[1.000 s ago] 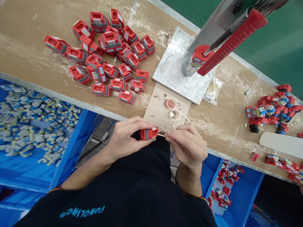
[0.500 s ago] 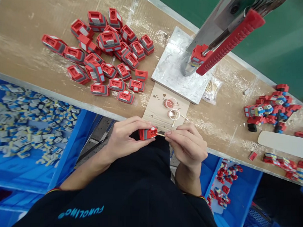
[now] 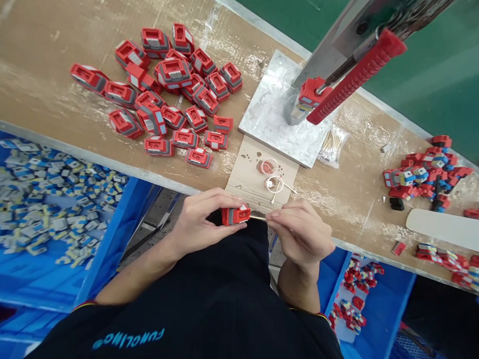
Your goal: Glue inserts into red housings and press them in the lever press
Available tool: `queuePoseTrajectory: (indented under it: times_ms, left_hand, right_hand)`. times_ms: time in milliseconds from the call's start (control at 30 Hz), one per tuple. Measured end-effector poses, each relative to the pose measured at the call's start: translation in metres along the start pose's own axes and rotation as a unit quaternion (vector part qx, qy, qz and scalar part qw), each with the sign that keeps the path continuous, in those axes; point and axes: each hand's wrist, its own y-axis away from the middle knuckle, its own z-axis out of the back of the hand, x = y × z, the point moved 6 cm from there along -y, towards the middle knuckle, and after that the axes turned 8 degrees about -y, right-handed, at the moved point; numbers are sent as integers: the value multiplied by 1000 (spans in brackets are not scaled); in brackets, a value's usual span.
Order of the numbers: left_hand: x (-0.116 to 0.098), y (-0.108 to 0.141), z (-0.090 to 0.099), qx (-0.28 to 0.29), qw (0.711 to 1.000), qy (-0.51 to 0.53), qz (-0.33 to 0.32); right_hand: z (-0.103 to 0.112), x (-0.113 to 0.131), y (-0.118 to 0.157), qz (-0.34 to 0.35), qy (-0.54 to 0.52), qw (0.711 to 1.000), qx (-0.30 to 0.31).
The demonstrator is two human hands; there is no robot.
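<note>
Between the thumb and fingers of my left hand (image 3: pixel 199 217) is a red and grey plastic toy part (image 3: pixel 235 215), held over my lap at the table's front edge. My right hand (image 3: pixel 300 230) pinches a thin cotton swab (image 3: pixel 258 218), its far end at the right side of the toy part. Whether the tip touches inside the part is too small to tell. Just beyond my hands, a piece of cardboard (image 3: pixel 247 172) carries a small cup of reddish liquid (image 3: pixel 268 167) and a second small cup (image 3: pixel 273 184) with swabs leaning on it.
Many red toy parts (image 3: pixel 174 72) lie heaped at the left. A press with a red handle (image 3: pixel 357 76) stands on a metal plate (image 3: pixel 261 109), beside a bag of swabs (image 3: pixel 334 143). Assembled pieces (image 3: pixel 428 173) lie right. Blue bins (image 3: pixel 107 238) flank me below the table.
My right hand has drawn slightly right, and more of the swab shows between it and the toy part. My left hand keeps its hold. The view has shifted a little.
</note>
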Motion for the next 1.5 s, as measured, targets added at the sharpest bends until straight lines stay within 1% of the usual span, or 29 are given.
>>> queuePoseTrajectory:
  times_ms: [67, 100, 133, 167, 233, 300, 333, 500, 567, 600, 633, 667, 700, 733, 767, 800, 833, 867, 900, 933, 967, 1033, 1133, 1233, 1300, 1333, 1400, 1433, 1500]
  left_hand:
    - [6, 2, -2, -2, 998, 52, 20]
    - [10, 3, -4, -2, 996, 84, 33]
    - [13, 4, -5, -2, 992, 119, 46]
    - [16, 6, -7, -2, 987, 153, 58]
    - [20, 7, -10, -3, 975, 209, 74]
    - [21, 8, -12, -6, 966, 244, 81]
    - [22, 8, -12, -8, 964, 253, 84]
    - [25, 6, -9, -9, 963, 249, 99]
    - [26, 7, -6, -9, 967, 230, 104]
    - [27, 8, -3, -13, 971, 216, 107]
    - [29, 9, 1, -22, 974, 199, 110]
    - [31, 11, 5, -32, 976, 181, 114]
    - [35, 12, 9, -45, 978, 165, 121]
    - [40, 13, 13, -54, 978, 151, 130]
    - [46, 14, 16, -57, 978, 141, 140]
    - [51, 15, 18, -55, 978, 132, 151]
    - [56, 15, 19, -50, 978, 126, 160]
    - [61, 15, 20, -44, 977, 123, 168]
    - [64, 14, 21, -39, 977, 121, 172]
    - [67, 14, 22, -35, 977, 120, 175]
    - [68, 14, 23, -30, 977, 116, 177]
    - [72, 16, 26, -26, 977, 105, 184]
    - [77, 24, 31, -31, 973, 96, 205]
    - [80, 33, 36, -51, 971, 100, 211]
    - [80, 36, 38, -81, 971, 81, 210]
    - [80, 37, 39, -100, 971, 58, 210]
    - [77, 32, 41, -127, 974, -14, 190]
    - [74, 27, 39, -127, 977, -57, 160]
    - [64, 15, 32, -99, 983, -141, 66]
  right_hand:
    - [20, -6, 2, -7, 14, 997, -73]
    - [30, -9, 3, -12, 27, 995, -95]
    - [37, -14, 4, -21, 44, 994, -99]
    - [42, -19, 3, -32, 64, 994, -85]
    - [44, -30, 2, -50, 100, 993, -26]
    - [39, -38, 0, -52, 127, 990, 31]
    - [35, -42, 0, -49, 138, 988, 49]
    - [9, -58, 2, -69, 173, 976, 116]
    - [7, -64, 8, -88, 161, 972, 145]
    - [12, -67, 12, -100, 147, 973, 146]
    - [23, -72, 15, -114, 135, 976, 127]
    - [42, -76, 19, -127, 132, 980, 80]
    - [68, -81, 24, -139, 144, 980, 5]
    - [98, -86, 29, -150, 173, 970, -85]
    - [129, -90, 36, -166, 218, 947, -164]
    - [157, -95, 42, -187, 269, 919, -219]
    - [180, -102, 46, -212, 315, 893, -244]
    - [197, -110, 46, -238, 350, 873, -241]
    - [210, -120, 44, -260, 372, 863, -221]
    - [218, -130, 39, -274, 382, 860, -198]
    - [223, -138, 32, -279, 385, 861, -181]
    - [232, -153, 14, -280, 388, 862, -169]
    - [249, -162, -12, -275, 401, 853, -186]
    - [274, -150, -19, -256, 419, 834, -251]
    - [284, -132, -9, -239, 427, 816, -306]
    - [283, -123, 1, -231, 428, 809, -330]
    - [270, -103, 25, -216, 421, 803, -363]
    - [258, -93, 39, -208, 414, 804, -372]
    - [226, -75, 66, -190, 393, 816, -379]
